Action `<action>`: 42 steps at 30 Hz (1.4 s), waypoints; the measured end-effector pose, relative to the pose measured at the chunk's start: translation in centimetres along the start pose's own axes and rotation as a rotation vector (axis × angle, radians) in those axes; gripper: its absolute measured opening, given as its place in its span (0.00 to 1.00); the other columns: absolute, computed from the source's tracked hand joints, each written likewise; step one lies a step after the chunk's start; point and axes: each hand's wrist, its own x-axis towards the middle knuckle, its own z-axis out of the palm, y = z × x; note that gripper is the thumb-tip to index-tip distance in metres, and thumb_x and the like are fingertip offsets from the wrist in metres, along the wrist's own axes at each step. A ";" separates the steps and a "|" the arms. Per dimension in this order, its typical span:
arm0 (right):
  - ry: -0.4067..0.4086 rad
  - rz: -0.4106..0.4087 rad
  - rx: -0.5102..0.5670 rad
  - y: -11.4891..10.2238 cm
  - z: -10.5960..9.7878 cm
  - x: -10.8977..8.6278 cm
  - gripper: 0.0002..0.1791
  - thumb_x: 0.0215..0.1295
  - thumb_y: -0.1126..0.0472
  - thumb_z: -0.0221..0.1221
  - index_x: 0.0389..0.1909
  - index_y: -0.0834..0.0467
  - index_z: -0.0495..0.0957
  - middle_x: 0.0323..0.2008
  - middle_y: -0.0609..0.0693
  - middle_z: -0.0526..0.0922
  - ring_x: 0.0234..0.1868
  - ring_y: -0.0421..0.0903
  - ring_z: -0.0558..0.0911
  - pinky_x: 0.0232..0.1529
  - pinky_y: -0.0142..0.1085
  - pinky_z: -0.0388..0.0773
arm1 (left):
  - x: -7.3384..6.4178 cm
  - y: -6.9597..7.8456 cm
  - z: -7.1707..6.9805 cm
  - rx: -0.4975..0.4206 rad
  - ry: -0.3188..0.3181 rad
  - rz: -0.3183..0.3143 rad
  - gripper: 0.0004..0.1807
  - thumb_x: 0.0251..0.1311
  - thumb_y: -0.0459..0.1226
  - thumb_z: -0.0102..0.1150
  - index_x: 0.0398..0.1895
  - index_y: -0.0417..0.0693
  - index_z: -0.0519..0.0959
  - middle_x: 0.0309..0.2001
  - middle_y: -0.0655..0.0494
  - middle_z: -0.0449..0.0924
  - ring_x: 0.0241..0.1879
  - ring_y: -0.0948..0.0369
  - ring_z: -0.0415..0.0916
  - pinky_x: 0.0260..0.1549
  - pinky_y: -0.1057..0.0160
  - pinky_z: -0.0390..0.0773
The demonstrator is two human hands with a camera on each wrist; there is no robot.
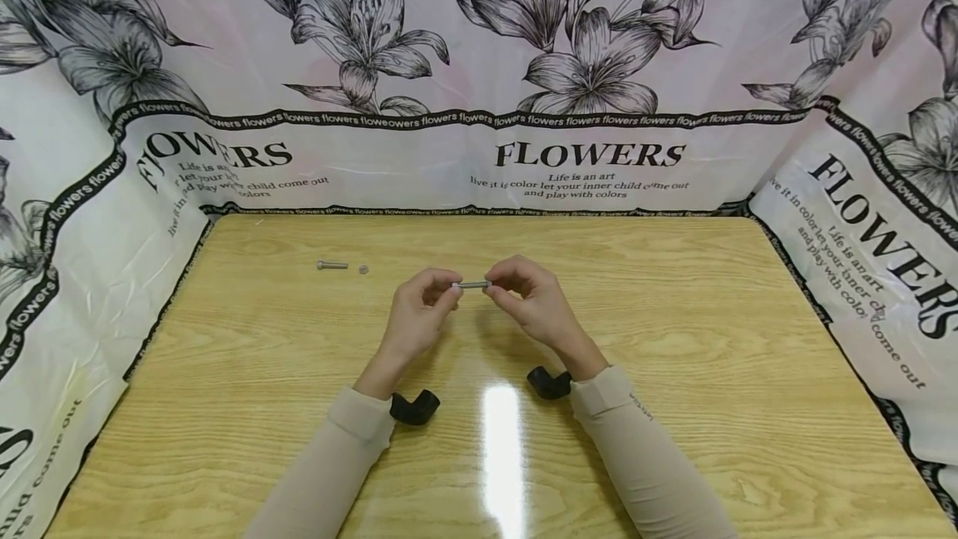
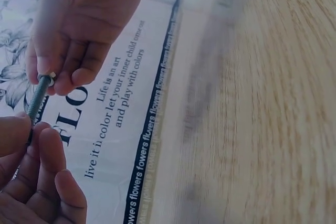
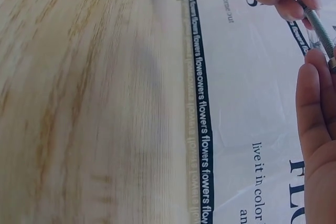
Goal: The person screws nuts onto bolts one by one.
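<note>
Here are both hands up over the tabletop (image 1: 674,314), and the bolt (image 1: 473,284) is right between them, one end to each side! The left hand (image 1: 419,318) has its end pinched between thumb and finger; the right hand (image 1: 540,306) is pinching the opposite end. Neither hand is empty, and the threaded shank runs bare across the gap between the fingertips. From the left wrist, a wider collar shows at the right hand's fingertips, but whether that's a head or a nut, I can't tell. The right hand's spare fingers are loosely bent beside the grip, and the left hand's curl below the pinch.

Out past the left hand, a little farther from the person and off to its left, lies a second bolt (image 1: 333,265), flat on its side, head pointing away from the hands. Just beyond its tip, on the side nearer the left hand, sits a loose nut (image 1: 363,269), the two apart.

Behind the hands come beige sleeves (image 1: 329,456), with a black wrist piece (image 1: 415,408) at each cuff. Glare (image 1: 503,447) streaks the wood between the forearms, and beyond the hands rises a flower-printed cloth (image 1: 419,165).
</note>
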 end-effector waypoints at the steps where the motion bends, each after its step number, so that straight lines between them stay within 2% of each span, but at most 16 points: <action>1: 0.001 -0.002 0.005 0.0 0.0 0.0 0.08 0.61 0.77 0.58 0.41 0.73 0.75 0.38 0.66 0.78 0.39 0.48 0.80 0.41 0.48 0.80 | 0.0 0.0 0.0 -0.007 -0.001 -0.002 0.10 0.64 0.26 0.55 0.45 0.28 0.77 0.36 0.34 0.79 0.34 0.40 0.78 0.33 0.64 0.78; 10: 0.009 -0.030 0.016 0.0 0.0 0.0 0.07 0.60 0.78 0.58 0.40 0.73 0.76 0.41 0.68 0.76 0.41 0.47 0.79 0.46 0.45 0.79 | 0.2 -0.5 0.0 -0.094 0.001 -0.024 0.09 0.63 0.25 0.55 0.45 0.29 0.77 0.36 0.32 0.78 0.34 0.34 0.75 0.28 0.65 0.77; 20: 0.021 -0.009 -0.005 -0.2 0.1 0.0 0.09 0.61 0.77 0.58 0.42 0.73 0.75 0.39 0.65 0.79 0.40 0.53 0.81 0.45 0.45 0.79 | 0.2 -0.4 0.1 -0.105 0.007 -0.022 0.09 0.63 0.25 0.55 0.44 0.28 0.77 0.36 0.33 0.78 0.34 0.35 0.75 0.29 0.68 0.77; 23: 0.026 0.019 -0.004 -0.3 0.1 0.0 0.09 0.61 0.76 0.59 0.42 0.72 0.75 0.38 0.64 0.80 0.39 0.53 0.82 0.44 0.46 0.79 | 0.1 -0.3 0.1 -0.104 0.011 -0.028 0.08 0.63 0.25 0.56 0.44 0.29 0.77 0.36 0.34 0.78 0.34 0.35 0.75 0.29 0.63 0.78; 26: 0.026 0.052 0.010 -0.4 0.1 0.0 0.09 0.62 0.74 0.58 0.43 0.70 0.75 0.37 0.64 0.80 0.37 0.56 0.82 0.41 0.47 0.81 | 0.0 -0.1 0.1 -0.101 0.017 -0.030 0.09 0.62 0.25 0.56 0.44 0.28 0.76 0.36 0.35 0.78 0.33 0.36 0.75 0.32 0.53 0.79; 29: 0.025 0.074 0.009 -0.5 0.0 -0.1 0.09 0.64 0.73 0.57 0.45 0.69 0.75 0.36 0.63 0.81 0.35 0.59 0.83 0.38 0.45 0.81 | 0.0 -0.1 0.2 -0.088 0.025 -0.029 0.08 0.62 0.25 0.56 0.43 0.28 0.77 0.35 0.36 0.78 0.33 0.38 0.75 0.34 0.51 0.79; 33: 0.026 0.090 -0.016 -0.6 0.1 -0.1 0.08 0.67 0.71 0.55 0.44 0.68 0.76 0.33 0.61 0.81 0.32 0.60 0.82 0.36 0.47 0.81 | 0.0 -0.8 0.5 -0.079 0.030 -0.021 0.07 0.62 0.25 0.57 0.43 0.31 0.77 0.35 0.34 0.78 0.33 0.42 0.76 0.32 0.62 0.79; 36: 0.028 0.103 -0.025 -0.7 0.2 -0.1 0.07 0.68 0.69 0.54 0.43 0.68 0.77 0.33 0.61 0.80 0.31 0.60 0.81 0.35 0.49 0.80 | 0.1 -1.3 0.6 -0.081 0.031 -0.008 0.07 0.62 0.25 0.57 0.42 0.32 0.78 0.36 0.32 0.77 0.33 0.42 0.76 0.31 0.66 0.77; 39: 0.034 0.107 -0.031 -0.7 0.2 -0.1 0.06 0.69 0.69 0.54 0.41 0.68 0.77 0.33 0.62 0.80 0.31 0.59 0.81 0.35 0.45 0.81 | 0.0 -1.1 0.6 -0.082 0.033 0.011 0.07 0.62 0.25 0.56 0.42 0.31 0.78 0.35 0.32 0.77 0.33 0.40 0.76 0.30 0.68 0.76; 42: 0.039 0.097 -0.029 -0.6 0.2 -0.1 0.06 0.68 0.69 0.54 0.42 0.68 0.77 0.32 0.63 0.80 0.30 0.60 0.81 0.34 0.42 0.81 | -0.2 0.0 0.6 -0.074 0.033 0.009 0.07 0.61 0.23 0.56 0.42 0.28 0.77 0.35 0.33 0.78 0.33 0.38 0.75 0.31 0.68 0.75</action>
